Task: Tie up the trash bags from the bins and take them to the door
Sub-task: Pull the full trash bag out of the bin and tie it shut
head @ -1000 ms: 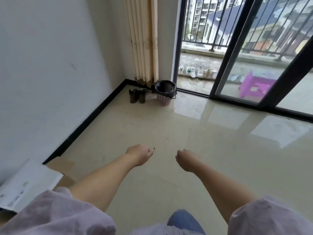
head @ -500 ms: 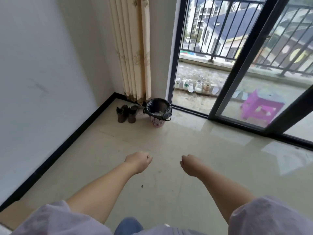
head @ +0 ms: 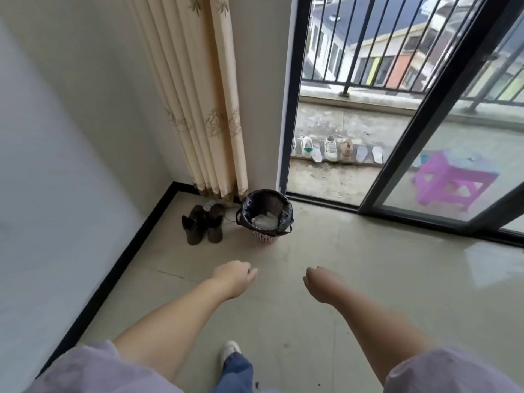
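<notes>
My left hand (head: 236, 275) and right hand (head: 316, 280) hang ahead, fingers loosely curled, holding nothing, since I judge I am only nearing the small pink lattice bin (head: 265, 215). Its black trash bag (head: 249, 205) sits untied inside. Dark boots (head: 202, 224) stand beside the bin, cream curtain (head: 204, 95) behind it, glossy beige floor (head: 368, 279) beneath.

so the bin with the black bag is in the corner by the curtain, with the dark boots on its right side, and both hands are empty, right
Not quite. The head view shows the dark boots on the left of the bin, between it and the wall, not on its right. The rest holds: the bin, lined with the black bag, stands by the curtain, and the left hand and right hand hold nothing.
</notes>
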Demonstrator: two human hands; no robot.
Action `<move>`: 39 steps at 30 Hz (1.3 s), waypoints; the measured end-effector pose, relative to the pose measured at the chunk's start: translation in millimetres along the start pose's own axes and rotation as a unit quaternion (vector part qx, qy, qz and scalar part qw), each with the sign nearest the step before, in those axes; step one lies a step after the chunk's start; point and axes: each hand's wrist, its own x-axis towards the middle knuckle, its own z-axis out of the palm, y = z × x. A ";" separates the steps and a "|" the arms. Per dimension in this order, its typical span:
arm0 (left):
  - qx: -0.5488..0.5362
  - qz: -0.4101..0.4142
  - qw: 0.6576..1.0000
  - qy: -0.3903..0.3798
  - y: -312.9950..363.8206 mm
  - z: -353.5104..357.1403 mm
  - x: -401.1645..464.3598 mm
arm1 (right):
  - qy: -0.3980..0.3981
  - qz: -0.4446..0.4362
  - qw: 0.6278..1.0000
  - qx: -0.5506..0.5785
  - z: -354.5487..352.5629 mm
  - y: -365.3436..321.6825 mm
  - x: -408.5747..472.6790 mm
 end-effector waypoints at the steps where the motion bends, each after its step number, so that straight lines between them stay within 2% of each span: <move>1: 0.008 0.003 1.000 -0.004 -8.5 -13.4 18.1 | 0.002 0.003 1.000 0.006 -9.4 -7.3 15.1; 5: 0.014 0.001 1.000 -0.025 -30.3 -48.4 85.1 | -0.004 0.009 0.999 0.036 -33.4 -24.4 76.0; 11: -0.047 -0.021 0.998 -0.043 -36.5 -52.1 178.8 | -0.022 0.000 0.998 0.052 -46.4 -15.2 171.6; 17: -0.145 -0.071 0.986 -0.036 -49.2 -7.5 287.4 | -0.038 0.007 0.997 0.070 -24.6 8.7 282.8; 21: -0.246 -0.101 0.963 -0.047 -72.9 48.6 386.0 | -0.029 0.030 0.995 0.091 29.3 22.5 376.7; 25: -0.379 -0.164 0.910 -0.020 -101.3 110.3 485.4 | 0.007 0.064 0.983 0.171 90.5 28.6 470.4; 28: -0.443 -0.206 0.871 0.047 -123.9 150.8 544.7 | 0.052 0.097 0.961 0.253 133.3 36.6 530.5; 31: -0.493 -0.239 0.825 0.137 -144.6 176.4 593.3 | 0.155 0.106 0.921 0.340 169.7 54.3 593.6; 34: -0.576 -0.259 0.759 0.158 -167.3 192.3 646.2 | 0.250 0.095 0.858 0.438 190.2 66.4 647.5; 36: -0.641 -0.242 0.714 0.143 -178.2 195.3 674.5 | 0.247 0.078 0.821 0.508 203.1 65.7 672.2; 39: -0.689 -0.224 0.673 0.149 -179.4 195.2 689.6 | 0.174 0.080 0.768 0.612 215.0 59.3 688.7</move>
